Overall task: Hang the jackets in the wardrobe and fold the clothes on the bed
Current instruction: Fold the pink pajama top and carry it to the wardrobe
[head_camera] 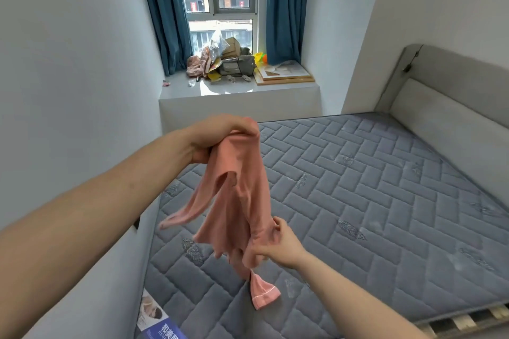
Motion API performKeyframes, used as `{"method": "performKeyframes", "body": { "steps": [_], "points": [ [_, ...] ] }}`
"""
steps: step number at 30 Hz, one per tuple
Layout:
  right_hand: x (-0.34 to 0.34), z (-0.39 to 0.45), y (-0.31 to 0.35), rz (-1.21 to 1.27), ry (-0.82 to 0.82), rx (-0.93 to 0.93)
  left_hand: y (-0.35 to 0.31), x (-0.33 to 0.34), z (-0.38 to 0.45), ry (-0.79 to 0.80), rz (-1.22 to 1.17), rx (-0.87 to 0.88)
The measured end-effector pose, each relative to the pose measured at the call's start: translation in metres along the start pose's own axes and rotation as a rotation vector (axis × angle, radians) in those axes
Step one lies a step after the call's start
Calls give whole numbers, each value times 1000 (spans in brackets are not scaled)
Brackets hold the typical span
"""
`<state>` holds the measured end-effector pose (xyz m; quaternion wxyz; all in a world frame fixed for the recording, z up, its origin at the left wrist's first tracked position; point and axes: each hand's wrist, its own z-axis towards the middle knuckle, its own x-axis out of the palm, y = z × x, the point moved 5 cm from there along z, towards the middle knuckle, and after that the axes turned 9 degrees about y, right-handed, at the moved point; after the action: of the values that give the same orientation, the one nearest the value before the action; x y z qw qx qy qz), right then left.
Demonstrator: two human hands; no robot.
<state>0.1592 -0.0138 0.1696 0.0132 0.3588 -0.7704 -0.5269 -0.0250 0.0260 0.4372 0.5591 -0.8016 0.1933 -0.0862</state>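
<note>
Grey quilted mattress [358, 201] lies bare below. Left hand [217, 137] grips the pink top [237, 201] high; right hand [278, 242] pinches its hem. Best spread it flat on the mattress before folding.

A salmon-pink garment [242, 201] hangs crumpled in the air above the bed [371, 201], bunched at its top and lower right edge; one long sleeve trails out to the left; a cuff with pale piping, possibly a second sleeve, dangles lowest, near the grey quilted mattress.
</note>
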Motion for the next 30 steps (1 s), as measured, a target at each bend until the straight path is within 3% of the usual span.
{"method": "performKeyframes", "body": {
  "steps": [4, 8, 12, 17, 21, 25, 30],
  "points": [
    [33, 17, -7, -41, -161, 8, -8, 6, -3, 45, -12, -30],
    [11, 20, -25, 75, -240, 71, -6, -22, -5, -7, 3, 18],
    [-61, 1, -30, 94, -332, 19, 18, -87, -16, -324, 366, 44],
    [-153, -41, -1, 51, -486, -122, 53, -133, -27, -425, 847, -44],
    [-191, -67, 30, 174, -650, -303, 67, -123, -28, -345, 970, -74],
    [-205, -92, 64, 333, -895, -513, 63, -107, -39, -231, 941, -69],
    [-213, -126, 112, 296, -1084, -683, 48, -84, -60, -25, 1042, 35]
  ]
}}
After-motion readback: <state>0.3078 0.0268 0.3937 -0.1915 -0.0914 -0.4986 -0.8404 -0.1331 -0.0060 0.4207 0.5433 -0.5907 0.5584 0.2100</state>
